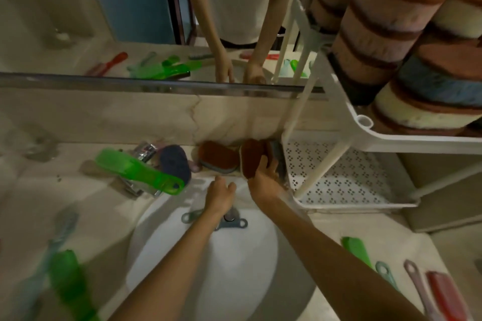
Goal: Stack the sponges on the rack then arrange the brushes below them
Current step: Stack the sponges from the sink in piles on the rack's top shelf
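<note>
Setting: a bathroom counter seen from above, with a white sink basin [234,281] in the middle and a mirror [130,8] on the wall behind it.
Right hand: the right hand [263,177] reaches to the back of the counter, its fingers curled round a brown-topped sponge [250,157] that stands on edge.
Held sponge: at the wall behind the basin, just left of the rack's lower shelf and not on the rack.
Left hand: the left hand [221,194] hovers over the back rim of the basin, fingers loosely relaxed, holding nothing.
Second sponge: a brown sponge with a blue base [217,159] lies flat on the counter just left of the held one.
Rack: a white plastic rack [347,109] stands to the right of the basin; its perforated lower shelf [339,177] is bare where it shows.
Stacked sponges: tall piles of brown, cream and blue sponges [378,23] fill the upper shelf.
Faucet area: a bright green brush [138,171] rests across the chrome faucet [143,152], beside a dark blue round scrubber [174,161].
Basin: grey-blue brush handles [241,223] lie in the basin under the left wrist.
Right counter: a green brush [356,250], a teal brush [386,273], a pink brush [420,286] and a red brush [446,294] lie side by side.
Left counter: a blurred green shape [67,281], probably another brush, lies near the front edge.
</note>
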`<state>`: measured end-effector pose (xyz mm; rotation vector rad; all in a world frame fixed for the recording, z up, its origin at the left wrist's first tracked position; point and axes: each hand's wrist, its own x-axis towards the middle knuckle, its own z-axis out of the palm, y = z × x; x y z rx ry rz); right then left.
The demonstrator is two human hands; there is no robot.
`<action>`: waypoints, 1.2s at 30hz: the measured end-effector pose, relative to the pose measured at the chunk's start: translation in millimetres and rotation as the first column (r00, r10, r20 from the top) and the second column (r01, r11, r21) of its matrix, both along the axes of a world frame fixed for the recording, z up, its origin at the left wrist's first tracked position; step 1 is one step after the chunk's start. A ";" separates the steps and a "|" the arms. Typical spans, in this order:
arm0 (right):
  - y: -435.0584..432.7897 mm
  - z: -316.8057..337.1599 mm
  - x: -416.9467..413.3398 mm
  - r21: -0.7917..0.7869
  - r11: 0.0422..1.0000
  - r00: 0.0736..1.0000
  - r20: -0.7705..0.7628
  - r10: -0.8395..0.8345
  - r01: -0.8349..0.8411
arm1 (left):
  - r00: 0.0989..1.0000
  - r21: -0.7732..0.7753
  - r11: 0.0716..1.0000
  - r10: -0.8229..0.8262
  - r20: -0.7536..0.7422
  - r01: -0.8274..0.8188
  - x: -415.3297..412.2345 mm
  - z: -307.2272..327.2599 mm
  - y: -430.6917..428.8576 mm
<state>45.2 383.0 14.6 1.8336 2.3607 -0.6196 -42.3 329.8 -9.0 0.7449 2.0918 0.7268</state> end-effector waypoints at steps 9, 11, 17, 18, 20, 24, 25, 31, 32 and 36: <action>17.2 -16.6 -2.4 0.229 0.973 0.977 0.204 -0.061 0.013 | 0.920 -0.025 0.988 0.154 0.362 -0.155 -0.1 -14.4 50.0; 18.3 -17.9 1.7 0.259 0.966 0.964 0.258 -0.064 -0.005 | 0.900 -0.055 0.987 0.160 0.405 -0.151 2.0 -16.4 56.1; 21.2 -19.3 0.9 0.247 0.968 0.981 0.180 -0.079 0.033 | 0.882 -0.070 0.991 0.133 0.453 -0.114 6.6 -18.6 62.9; 21.6 -14.2 2.3 0.230 0.971 0.983 0.154 -0.100 0.063 | 0.891 -0.067 0.992 0.124 0.437 -0.105 6.6 -18.7 63.3; 23.6 -13.1 4.8 0.141 0.986 0.996 -0.024 -0.085 0.087 | 0.898 -0.058 0.993 0.118 0.424 -0.102 7.2 -20.7 62.1; 24.5 -11.0 8.0 0.084 0.996 0.999 0.051 -0.015 0.011 | 0.860 -0.009 0.985 0.153 0.488 -0.170 9.9 -25.4 52.6; 24.3 -12.2 6.7 0.078 0.996 0.999 0.020 -0.032 0.030 | 0.856 0.000 0.981 0.168 0.489 -0.193 9.8 -27.6 49.8; 25.3 10.7 5.1 0.102 0.994 0.994 -0.108 -0.034 0.045 | 0.767 0.080 0.919 0.272 0.581 -0.387 9.9 -16.3 30.3; 20.2 17.8 5.1 0.128 0.992 0.989 -0.146 0.003 0.016 | 0.747 0.099 0.901 0.285 0.600 -0.423 9.9 -10.2 26.2; 4.7 48.3 1.5 0.394 0.913 0.948 -0.318 0.023 0.110 | 0.702 0.225 0.810 0.289 0.652 -0.542 16.8 29.7 11.2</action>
